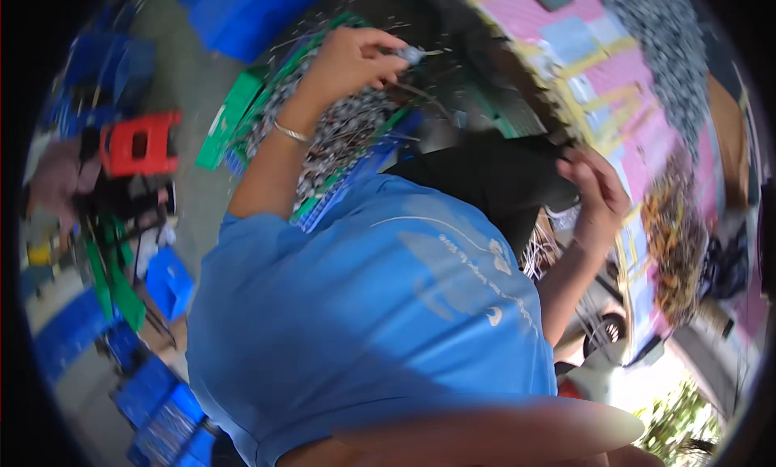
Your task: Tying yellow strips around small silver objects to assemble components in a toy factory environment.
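My left hand (356,63) has a bracelet at the wrist and reaches over a crate at the upper left. Its thumb and fingers pinch a small grey piece (413,55) with a thin pale end sticking out; its exact kind is too small to tell. Below the hand, a heap of grey parts and thin wire-like strands (343,127) fills the crate, which shows a blue mesh side (343,180). My right hand (596,190) is beside the edge of the table, fingers loosely bent and apart, slightly blurred. I see nothing in it.
The table (602,115) has a pink, patched, taped top. On it lie a pile of grey parts (647,54) and a tangle of orange-brown strands (675,232). A red stool (141,143), a blue bin (242,14) and another person (65,180) are at the left.
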A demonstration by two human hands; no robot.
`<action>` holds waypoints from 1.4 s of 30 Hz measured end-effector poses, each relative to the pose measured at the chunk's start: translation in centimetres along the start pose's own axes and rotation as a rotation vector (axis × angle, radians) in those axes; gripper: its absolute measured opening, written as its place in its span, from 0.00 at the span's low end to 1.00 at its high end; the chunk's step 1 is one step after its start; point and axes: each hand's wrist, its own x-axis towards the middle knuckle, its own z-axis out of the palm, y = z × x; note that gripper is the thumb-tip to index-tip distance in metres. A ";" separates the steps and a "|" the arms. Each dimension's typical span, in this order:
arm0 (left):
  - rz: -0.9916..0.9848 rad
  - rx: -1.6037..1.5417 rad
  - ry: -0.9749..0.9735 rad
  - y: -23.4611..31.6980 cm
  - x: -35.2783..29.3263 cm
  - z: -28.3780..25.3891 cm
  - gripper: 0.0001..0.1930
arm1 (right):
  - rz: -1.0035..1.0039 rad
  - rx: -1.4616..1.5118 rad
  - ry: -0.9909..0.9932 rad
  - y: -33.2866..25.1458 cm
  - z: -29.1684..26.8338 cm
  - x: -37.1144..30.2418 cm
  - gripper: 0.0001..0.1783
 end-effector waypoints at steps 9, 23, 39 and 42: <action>-0.001 -0.211 0.446 -7.5 1.0 -5.5 0.21 | -0.278 -1.426 0.549 -0.1 -12.5 1.7 0.16; 0.871 0.406 0.073 12.1 22.5 15.8 0.13 | -0.495 -0.996 0.756 0.5 -13.6 2.4 0.08; 1.089 0.946 -0.102 11.5 27.1 20.7 0.12 | -0.144 -0.945 0.732 1.1 -11.5 -0.8 0.14; 1.010 0.582 -0.136 12.5 21.6 20.5 0.13 | -0.247 -1.137 0.751 2.3 -12.4 0.2 0.12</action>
